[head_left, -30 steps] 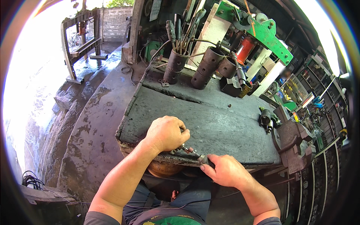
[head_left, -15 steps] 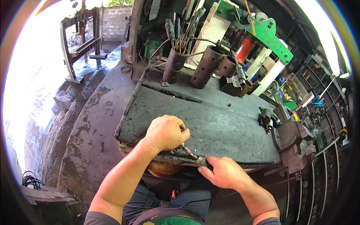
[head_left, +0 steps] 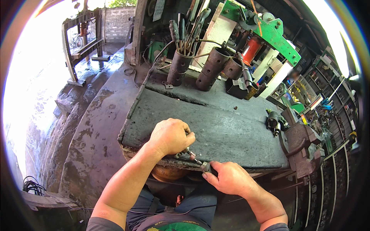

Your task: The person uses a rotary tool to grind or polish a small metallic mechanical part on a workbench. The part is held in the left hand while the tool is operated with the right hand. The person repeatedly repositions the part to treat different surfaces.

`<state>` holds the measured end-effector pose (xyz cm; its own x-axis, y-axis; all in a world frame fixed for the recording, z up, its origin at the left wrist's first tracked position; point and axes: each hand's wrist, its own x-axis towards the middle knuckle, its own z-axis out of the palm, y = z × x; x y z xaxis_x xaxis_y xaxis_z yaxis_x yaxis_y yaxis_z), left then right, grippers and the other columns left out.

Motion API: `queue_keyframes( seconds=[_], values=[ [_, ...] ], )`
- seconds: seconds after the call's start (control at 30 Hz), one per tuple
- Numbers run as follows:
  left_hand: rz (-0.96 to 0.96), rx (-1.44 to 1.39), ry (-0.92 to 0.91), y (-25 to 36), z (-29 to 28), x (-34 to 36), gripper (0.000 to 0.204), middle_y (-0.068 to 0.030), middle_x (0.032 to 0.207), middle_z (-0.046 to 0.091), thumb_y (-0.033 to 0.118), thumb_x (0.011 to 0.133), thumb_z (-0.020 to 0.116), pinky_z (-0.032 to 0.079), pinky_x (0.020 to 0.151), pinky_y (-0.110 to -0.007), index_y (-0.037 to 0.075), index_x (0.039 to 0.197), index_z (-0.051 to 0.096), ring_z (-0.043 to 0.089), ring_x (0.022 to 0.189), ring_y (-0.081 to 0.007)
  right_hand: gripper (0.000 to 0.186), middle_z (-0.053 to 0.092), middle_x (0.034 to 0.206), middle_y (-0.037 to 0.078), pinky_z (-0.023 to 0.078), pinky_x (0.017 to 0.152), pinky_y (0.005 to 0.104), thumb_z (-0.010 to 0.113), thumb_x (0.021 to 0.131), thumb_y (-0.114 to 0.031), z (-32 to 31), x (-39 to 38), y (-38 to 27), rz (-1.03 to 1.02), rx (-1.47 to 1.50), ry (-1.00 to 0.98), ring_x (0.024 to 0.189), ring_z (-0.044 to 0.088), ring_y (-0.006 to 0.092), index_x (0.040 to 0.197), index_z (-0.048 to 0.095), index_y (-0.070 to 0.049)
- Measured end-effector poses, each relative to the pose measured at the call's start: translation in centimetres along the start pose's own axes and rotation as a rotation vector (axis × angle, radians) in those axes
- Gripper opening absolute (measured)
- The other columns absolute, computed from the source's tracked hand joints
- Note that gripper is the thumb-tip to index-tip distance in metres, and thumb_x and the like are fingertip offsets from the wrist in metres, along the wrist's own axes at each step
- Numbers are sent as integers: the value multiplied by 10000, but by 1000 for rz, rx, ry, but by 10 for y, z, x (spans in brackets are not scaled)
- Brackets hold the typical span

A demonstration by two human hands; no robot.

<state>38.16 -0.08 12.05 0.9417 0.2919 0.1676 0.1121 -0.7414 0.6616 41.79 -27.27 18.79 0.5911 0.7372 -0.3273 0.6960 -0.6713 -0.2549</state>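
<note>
My left hand [head_left: 169, 137] is closed in a fist above the bench's near edge. Out of its lower side comes a slim metal tool [head_left: 191, 155] with a coppery collar and a thin tip, most of its body hidden by the fingers. Opposite, my right hand [head_left: 230, 178] pinches a small grey metal block [head_left: 206, 166] between thumb and fingers. The tool's tip meets the block's left end, or lies very close to it. Both hands are just over the front edge of the dark workbench [head_left: 185, 119].
Along the bench's back stand dark metal cylinders [head_left: 211, 69], one holding long-handled tools [head_left: 185, 36]. A bench vise [head_left: 302, 144] is fixed at the right corner, near a dark power tool [head_left: 274, 121]. Behind rises a green-and-white press frame [head_left: 279, 36] with an orange jack [head_left: 252, 50].
The metal block and my right fingers have shifted very slightly against the tool's tip. My left hand stays in nearly the same place.
</note>
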Motion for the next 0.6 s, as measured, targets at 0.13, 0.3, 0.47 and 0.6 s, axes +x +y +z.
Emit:
queue_keyframes(
  seconds=[0.13,0.3,0.47,0.6],
  values=[
    [-11,-19,-27,-1,0,0,413,-206,1024,888,437,999,756,679,1017,-519,86,1100,949,857,1039,-435,539,822,928,294,630,867,652,712,1161,-526,-1,2,2,2,-3,39,954,800,559,1196,759,9],
    [-14,13,-25,0,-1,1,415,-213,1042,888,439,998,755,677,1027,-520,88,1103,949,856,1061,-437,533,819,912,294,631,860,652,719,1156,-522,-2,1,3,13,8,-4,941,799,563,1196,761,8],
    [-25,2,-41,2,-2,1,415,-212,1060,889,439,996,755,676,1033,-520,88,1104,949,855,1069,-438,531,819,907,298,631,858,656,720,1156,-520,-3,1,2,3,-10,27,935,795,570,1183,767,7],
    [-26,7,-28,2,-1,1,411,-209,1055,889,434,995,756,675,1035,-520,87,1098,948,855,1068,-438,537,812,904,305,628,856,657,718,1158,-524,-3,5,1,-5,7,17,935,793,570,1167,770,11]
  ],
)
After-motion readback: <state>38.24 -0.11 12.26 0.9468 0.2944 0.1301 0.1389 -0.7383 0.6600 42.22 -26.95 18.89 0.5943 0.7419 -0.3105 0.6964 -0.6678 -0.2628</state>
